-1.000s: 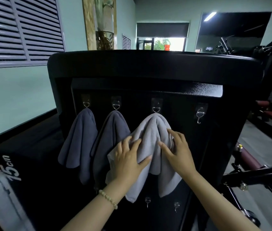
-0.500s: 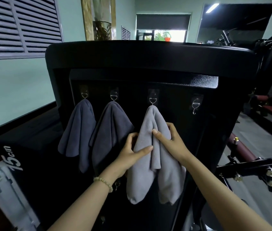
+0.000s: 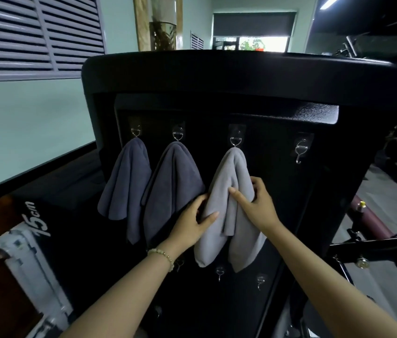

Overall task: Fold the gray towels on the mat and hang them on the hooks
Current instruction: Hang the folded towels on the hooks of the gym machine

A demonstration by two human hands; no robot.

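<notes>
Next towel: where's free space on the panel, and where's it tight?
Free: the fourth top hook, with bare panel between it and the light gray towel. Also the two lower hooks below that towel. Tight: the first three top hooks carry towels, the dark towels crowd together, and left hand and right hand grip the light one.

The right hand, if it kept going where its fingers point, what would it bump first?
The light gray towel. The right hand pinches its folds, fingers aimed up and left, so cloth is straight in its way. Behind that probably comes the black panel, though depth is hard to judge.
</notes>
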